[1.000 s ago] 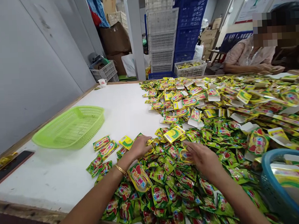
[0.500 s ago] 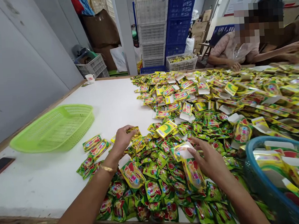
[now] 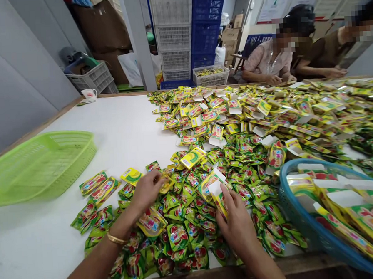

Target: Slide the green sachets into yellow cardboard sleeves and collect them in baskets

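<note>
My left hand (image 3: 148,191), with a gold bangle at the wrist, pinches a small yellow packet (image 3: 166,183) above the pile. My right hand (image 3: 236,214) has its fingers wrapped round an open yellow carton (image 3: 219,199) with a white flap. Another open carton (image 3: 208,184) lies just beyond it. Under both hands spreads a heap of green candy packets (image 3: 179,235). Partly below my left forearm rests a carton (image 3: 152,223). A closed yellow box (image 3: 193,157) sits on the packets between and beyond my hands.
A blue basket (image 3: 289,200) full of cartons stands at the right. On the left is a light green basket (image 3: 60,179). Many yellow cartons (image 3: 216,113) cover the table's far side, where two people sit. A white cup (image 3: 89,94) stands at the far left corner.
The view has turned right, bringing a second person into sight. My right hand has closed round the carton, which has moved up off the packets and tilted. My left hand still pinches the yellow packet.
</note>
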Motion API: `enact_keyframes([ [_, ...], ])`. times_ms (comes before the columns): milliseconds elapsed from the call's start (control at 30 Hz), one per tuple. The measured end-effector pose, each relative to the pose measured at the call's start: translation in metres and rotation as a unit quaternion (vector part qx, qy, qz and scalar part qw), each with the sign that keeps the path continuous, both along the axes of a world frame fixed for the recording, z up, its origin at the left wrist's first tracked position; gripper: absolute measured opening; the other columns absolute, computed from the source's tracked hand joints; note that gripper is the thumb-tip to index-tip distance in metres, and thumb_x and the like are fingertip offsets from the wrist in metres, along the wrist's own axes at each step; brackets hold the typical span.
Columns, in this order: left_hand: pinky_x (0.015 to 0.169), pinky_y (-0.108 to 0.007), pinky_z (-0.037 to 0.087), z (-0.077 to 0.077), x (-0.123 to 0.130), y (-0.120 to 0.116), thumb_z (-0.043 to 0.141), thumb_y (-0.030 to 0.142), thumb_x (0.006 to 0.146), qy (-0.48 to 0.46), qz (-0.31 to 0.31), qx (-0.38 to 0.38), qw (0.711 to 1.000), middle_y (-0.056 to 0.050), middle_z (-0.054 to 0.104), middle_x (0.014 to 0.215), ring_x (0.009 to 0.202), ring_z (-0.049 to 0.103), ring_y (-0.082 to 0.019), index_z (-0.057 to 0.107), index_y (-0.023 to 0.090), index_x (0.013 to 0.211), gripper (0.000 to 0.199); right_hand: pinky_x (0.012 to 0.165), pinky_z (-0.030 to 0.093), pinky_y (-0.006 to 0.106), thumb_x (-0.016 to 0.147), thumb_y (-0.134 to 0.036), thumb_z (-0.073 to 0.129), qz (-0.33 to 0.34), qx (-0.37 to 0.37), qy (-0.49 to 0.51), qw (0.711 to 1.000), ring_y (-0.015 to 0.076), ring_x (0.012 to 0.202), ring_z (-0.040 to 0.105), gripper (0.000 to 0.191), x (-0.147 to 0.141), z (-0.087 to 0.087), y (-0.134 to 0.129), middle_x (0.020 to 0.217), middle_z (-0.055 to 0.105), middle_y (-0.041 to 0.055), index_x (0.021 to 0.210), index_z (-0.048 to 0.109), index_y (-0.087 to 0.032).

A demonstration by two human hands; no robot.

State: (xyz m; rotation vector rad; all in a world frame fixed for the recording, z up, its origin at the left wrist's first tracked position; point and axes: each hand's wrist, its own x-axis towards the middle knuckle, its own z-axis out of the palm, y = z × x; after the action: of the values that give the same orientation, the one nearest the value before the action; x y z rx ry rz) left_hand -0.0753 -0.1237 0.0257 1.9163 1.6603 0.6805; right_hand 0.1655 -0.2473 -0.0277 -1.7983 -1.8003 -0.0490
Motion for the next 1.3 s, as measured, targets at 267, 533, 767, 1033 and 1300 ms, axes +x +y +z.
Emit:
enact_keyframes([
  [267, 0.053, -0.021, 0.038, 0.020, 0.027, -0.006, 0.072, 0.041, 0.056, -0.456, 0.030, -0.182, 0.871, 0.006, 0.048, 0.065, 0.057, 0.045, -0.009, 0.047, 0.019, 0.070, 0.037, 0.080, 0.048, 0.039, 0.087, -0.039, 0.049, 0.079, 0.060, -0.049, 0.994, 0.0259, 0.098, 0.054, 0.043, -0.026, 0.013, 0.031, 0.110, 0.056, 0.0137, 0.125, 0.047, -0.018],
  [533, 0.066, -0.025, 0.041, -0.003, 0.068, -0.014, 0.055, 0.030, 0.075, -0.289, 0.034, 0.045, 0.956, 0.003, 0.050, 0.070, 0.067, 0.048, -0.012, 0.050, 0.019, 0.076, 0.013, 0.081, 0.047, 0.037, 0.090, -0.042, 0.044, 0.082, 0.106, -0.066, 0.989, 0.0257, 0.102, 0.055, 0.053, -0.038, 0.005, 0.049, 0.112, 0.058, 0.0164, 0.133, 0.038, -0.011],
  [767, 0.073, -0.029, 0.043, 0.008, 0.070, -0.015, 0.057, 0.023, 0.072, -0.136, -0.044, 0.048, 0.989, -0.001, 0.055, 0.076, 0.076, 0.052, -0.017, 0.056, 0.019, 0.071, 0.004, 0.080, 0.046, 0.039, 0.091, -0.041, 0.042, 0.091, 0.107, -0.078, 0.987, 0.0257, 0.096, 0.054, 0.055, -0.032, 0.007, 0.058, 0.110, 0.058, 0.0155, 0.136, 0.034, -0.011],
  [1033, 0.077, -0.029, 0.045, 0.019, 0.059, -0.006, 0.054, 0.021, 0.071, -0.164, -0.133, -0.042, 0.977, -0.002, 0.068, 0.097, 0.083, 0.060, -0.018, 0.065, 0.019, 0.103, 0.034, 0.079, 0.045, 0.037, 0.090, -0.038, 0.045, 0.125, 0.126, -0.093, 0.980, 0.0239, 0.099, 0.053, 0.063, -0.021, 0.010, 0.063, 0.111, 0.058, 0.0145, 0.143, 0.025, -0.010],
  [1300, 0.090, -0.031, 0.043, 0.030, 0.056, 0.000, 0.052, 0.020, 0.070, -0.049, -0.180, -0.048, 0.981, -0.005, 0.071, 0.100, 0.096, 0.061, -0.022, 0.072, 0.019, 0.096, 0.033, 0.072, 0.047, 0.035, 0.092, -0.036, 0.037, 0.159, 0.206, -0.149, 0.954, 0.0227, 0.089, 0.059, 0.055, -0.018, 0.008, 0.069, 0.102, 0.064, 0.0141, 0.139, 0.036, -0.007],
])
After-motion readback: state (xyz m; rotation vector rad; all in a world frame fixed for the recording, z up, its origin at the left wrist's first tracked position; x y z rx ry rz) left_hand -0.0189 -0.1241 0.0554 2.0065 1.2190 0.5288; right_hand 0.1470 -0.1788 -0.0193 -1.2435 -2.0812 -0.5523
